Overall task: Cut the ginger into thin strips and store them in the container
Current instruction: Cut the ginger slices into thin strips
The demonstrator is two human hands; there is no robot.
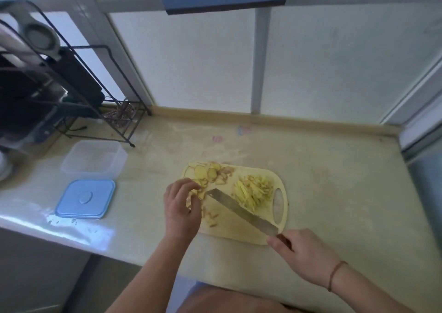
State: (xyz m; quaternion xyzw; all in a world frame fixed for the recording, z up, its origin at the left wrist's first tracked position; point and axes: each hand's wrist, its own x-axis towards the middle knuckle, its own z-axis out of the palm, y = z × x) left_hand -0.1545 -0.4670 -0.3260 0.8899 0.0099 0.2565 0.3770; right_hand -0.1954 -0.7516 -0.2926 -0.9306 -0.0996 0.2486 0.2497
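on the cutting board (241, 229), the left hand (180, 205) fingers pinch ginger slices (195, 194); the right hand (302, 250) grips the knife (239, 211). cut strips (254, 190) lie beside the blade. left of the board stands the open container (94, 158).

one knife (241, 213), one cutting board (239, 231), one container (94, 159), one lid (85, 199)

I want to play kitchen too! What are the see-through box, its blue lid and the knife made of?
The clear square container looks like frosted plastic, since the counter shows through it. The blue square lid seems matte moulded plastic. The long knife blade looks like dull grey metal.
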